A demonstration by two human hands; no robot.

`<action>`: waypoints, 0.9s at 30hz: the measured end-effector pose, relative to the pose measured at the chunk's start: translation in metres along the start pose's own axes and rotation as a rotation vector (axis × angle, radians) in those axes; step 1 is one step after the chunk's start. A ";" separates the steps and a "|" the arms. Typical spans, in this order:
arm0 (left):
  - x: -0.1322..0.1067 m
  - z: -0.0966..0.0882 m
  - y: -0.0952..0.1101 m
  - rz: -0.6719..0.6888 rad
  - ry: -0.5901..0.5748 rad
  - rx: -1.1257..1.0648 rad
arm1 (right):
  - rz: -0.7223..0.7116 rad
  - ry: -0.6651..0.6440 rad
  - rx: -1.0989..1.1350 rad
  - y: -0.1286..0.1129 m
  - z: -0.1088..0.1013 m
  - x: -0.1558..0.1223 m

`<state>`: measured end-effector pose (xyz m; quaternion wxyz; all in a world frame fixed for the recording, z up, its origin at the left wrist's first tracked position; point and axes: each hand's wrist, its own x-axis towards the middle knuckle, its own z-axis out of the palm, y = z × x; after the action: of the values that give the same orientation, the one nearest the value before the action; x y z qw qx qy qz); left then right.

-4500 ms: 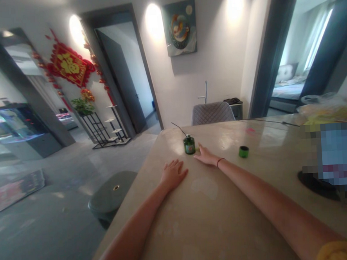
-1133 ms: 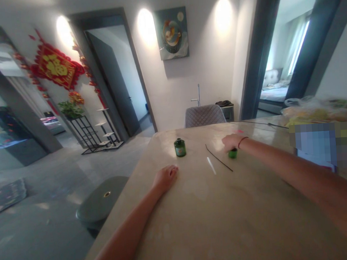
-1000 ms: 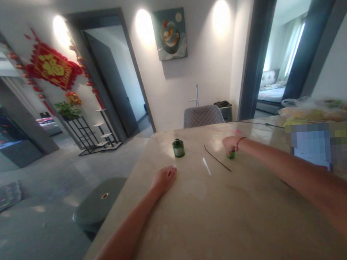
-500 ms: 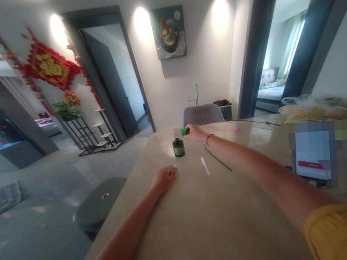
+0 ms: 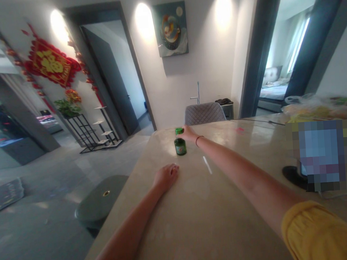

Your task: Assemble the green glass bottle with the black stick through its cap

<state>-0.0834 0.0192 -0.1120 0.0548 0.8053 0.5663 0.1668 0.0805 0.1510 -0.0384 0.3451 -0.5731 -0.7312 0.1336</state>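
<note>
A small dark green bottle point(image 5: 180, 146) stands upright on the beige table point(image 5: 214, 221), far from me. My right hand point(image 5: 188, 133) reaches out over it and pinches a small green cap point(image 5: 178, 131) just above the bottle's neck. My left hand point(image 5: 166, 176) rests on the table nearer to me, fingers curled under, with nothing seen in it. A thin white strip point(image 5: 206, 165) lies on the table beside my right forearm.
A grey quilted chair point(image 5: 204, 113) stands at the table's far end. A round grey stool point(image 5: 103, 198) sits off the left edge. A black round base point(image 5: 294, 176) and bags of yellow items point(image 5: 316, 107) occupy the right side. A thin cable point(image 5: 261, 121) runs along the far edge.
My right hand picked the green cap up from the right part of the table and carried it left, over the bottle. The dark stick no longer stands in the bottle. My left hand stayed put.
</note>
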 end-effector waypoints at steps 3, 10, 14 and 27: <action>0.000 0.001 0.000 0.009 0.002 0.008 | -0.008 -0.006 0.004 0.003 0.003 0.002; 0.001 0.001 -0.001 0.012 0.009 0.012 | -0.027 -0.026 -0.044 0.003 0.009 -0.001; 0.000 0.000 -0.001 0.006 0.004 0.017 | -0.026 -0.023 -0.081 0.003 0.007 -0.003; 0.000 -0.001 0.002 -0.002 0.005 -0.031 | -0.109 -0.208 -0.220 -0.002 -0.027 -0.022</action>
<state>-0.0823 0.0182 -0.1110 0.0663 0.8035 0.5644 0.1774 0.0995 0.1246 -0.0252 0.2091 -0.5499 -0.8033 0.0923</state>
